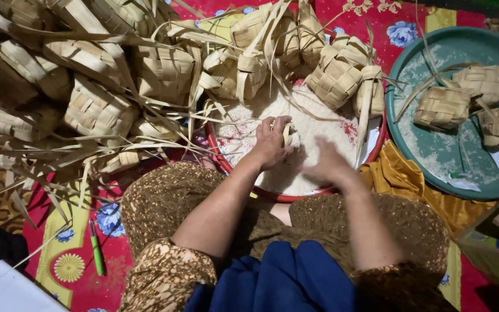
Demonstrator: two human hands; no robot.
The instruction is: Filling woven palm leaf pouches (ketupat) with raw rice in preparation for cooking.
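Note:
My left hand grips a small woven palm-leaf pouch over a red basin filled with white rice. Just to the right, my right hand is blurred above the rice, fingers loosely cupped near the pouch; whether it holds rice is unclear. Several woven pouches lie on the basin's far rim.
A large heap of woven pouches with loose leaf strips fills the left and back. A green tray at right holds three pouches and scattered rice. A green pen lies on the red floral mat. Yellow cloth sits between basin and tray.

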